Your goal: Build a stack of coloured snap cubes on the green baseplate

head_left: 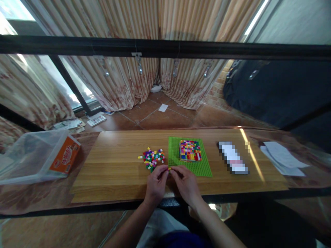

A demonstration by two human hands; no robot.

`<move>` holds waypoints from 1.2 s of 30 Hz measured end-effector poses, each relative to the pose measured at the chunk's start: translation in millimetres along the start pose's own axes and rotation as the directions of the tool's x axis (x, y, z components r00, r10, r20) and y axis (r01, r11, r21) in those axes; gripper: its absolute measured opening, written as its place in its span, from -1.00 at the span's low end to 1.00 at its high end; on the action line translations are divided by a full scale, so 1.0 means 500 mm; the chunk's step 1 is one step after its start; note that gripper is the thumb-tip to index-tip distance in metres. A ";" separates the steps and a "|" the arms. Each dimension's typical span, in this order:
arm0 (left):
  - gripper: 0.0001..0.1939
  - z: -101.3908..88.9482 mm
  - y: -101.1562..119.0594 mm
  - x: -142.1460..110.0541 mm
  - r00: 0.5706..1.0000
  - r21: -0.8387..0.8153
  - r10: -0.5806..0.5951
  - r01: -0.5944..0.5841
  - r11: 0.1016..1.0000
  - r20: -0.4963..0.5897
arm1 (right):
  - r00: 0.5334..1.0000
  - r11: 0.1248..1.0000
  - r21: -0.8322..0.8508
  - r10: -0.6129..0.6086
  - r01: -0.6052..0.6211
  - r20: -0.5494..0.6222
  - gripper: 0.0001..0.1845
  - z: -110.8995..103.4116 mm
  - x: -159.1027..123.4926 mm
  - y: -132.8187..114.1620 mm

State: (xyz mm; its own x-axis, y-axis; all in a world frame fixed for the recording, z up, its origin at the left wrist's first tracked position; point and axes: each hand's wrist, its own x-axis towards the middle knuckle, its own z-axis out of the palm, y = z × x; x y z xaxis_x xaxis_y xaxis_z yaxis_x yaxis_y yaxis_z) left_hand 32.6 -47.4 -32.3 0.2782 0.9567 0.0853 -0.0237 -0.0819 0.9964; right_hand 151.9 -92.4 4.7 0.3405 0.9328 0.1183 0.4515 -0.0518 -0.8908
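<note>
My left hand (158,181) and my right hand (185,182) meet at the front edge of a green studded baseplate (173,146), fingertips pinched together. Between them shows a small yellow toy brick (169,168); both hands appear to grip it. A square block of many-coloured bricks (190,150) stands on the baseplate, just beyond my right hand. Left of the baseplate, a loose pile of small coloured bricks (153,157) lies on the wooden board, close to my left fingers. The fingertips partly cover the yellow brick, so its exact shape cannot be made out.
The wooden board (113,155) has a dark front edge. At the left stands a clear plastic bin (33,151) with an orange label. A blurred-out phone-like object (232,157) lies to the right, with white papers (283,158) farther out. A dark bar (165,48) crosses overhead.
</note>
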 end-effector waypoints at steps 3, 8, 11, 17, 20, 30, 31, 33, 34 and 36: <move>-0.78 -0.001 0.002 0.000 1.000 0.017 0.017 -0.017 1.000 0.003 | 0.999 0.996 0.081 0.036 -0.035 -0.015 -0.82 0.006 0.004 0.008; -0.86 -0.004 0.011 0.003 0.998 0.103 0.060 -0.061 0.993 0.013 | 1.000 0.996 0.089 0.002 -0.002 -0.009 -0.84 0.003 0.004 0.018; -0.87 -0.005 0.017 0.004 0.998 0.116 0.069 -0.070 0.991 0.012 | 1.000 0.996 0.084 -0.024 0.024 0.004 -0.85 0.001 0.003 0.018; -0.88 -0.003 0.023 0.002 0.998 0.119 0.032 -0.039 0.992 0.055 | 0.997 0.977 0.203 0.072 -0.067 -0.020 -0.85 -0.004 0.005 0.023; -0.86 -0.003 0.019 0.000 0.998 0.129 0.006 -0.015 0.992 0.070 | 0.991 0.986 0.161 0.061 -0.042 -0.117 -0.81 -0.037 0.028 0.028; -0.78 -0.001 0.021 -0.007 0.991 0.172 0.034 -0.057 0.984 0.130 | 0.995 0.989 0.133 0.074 -0.066 -0.061 -0.80 -0.062 0.038 0.018; -0.79 -0.001 0.023 -0.007 0.989 0.186 0.040 -0.067 0.980 0.143 | 0.997 0.988 0.136 0.080 -0.076 -0.022 -0.81 -0.050 0.027 0.016; -0.81 -0.004 0.027 -0.006 0.986 0.228 0.050 -0.086 0.970 0.157 | 0.996 0.988 0.128 0.089 -0.091 0.025 -0.83 -0.029 0.008 0.014; -0.81 -0.004 0.028 -0.006 0.986 0.248 0.055 -0.092 0.964 0.155 | 0.995 0.988 0.123 0.092 -0.096 0.032 -0.84 -0.022 0.001 0.013; -0.80 -0.006 0.031 -0.004 0.987 0.275 0.058 -0.098 0.957 0.152 | 0.995 0.988 0.120 0.093 -0.095 0.020 -0.84 -0.014 -0.006 0.014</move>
State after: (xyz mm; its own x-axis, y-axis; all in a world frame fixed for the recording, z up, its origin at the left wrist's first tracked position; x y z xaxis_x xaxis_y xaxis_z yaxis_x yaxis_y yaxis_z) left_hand 29.1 -49.7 -17.1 0.4191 0.8968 0.1415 0.2138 -0.2490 0.9446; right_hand 159.7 -98.1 1.1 0.3644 0.9309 0.0263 0.3150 -0.0967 -0.9442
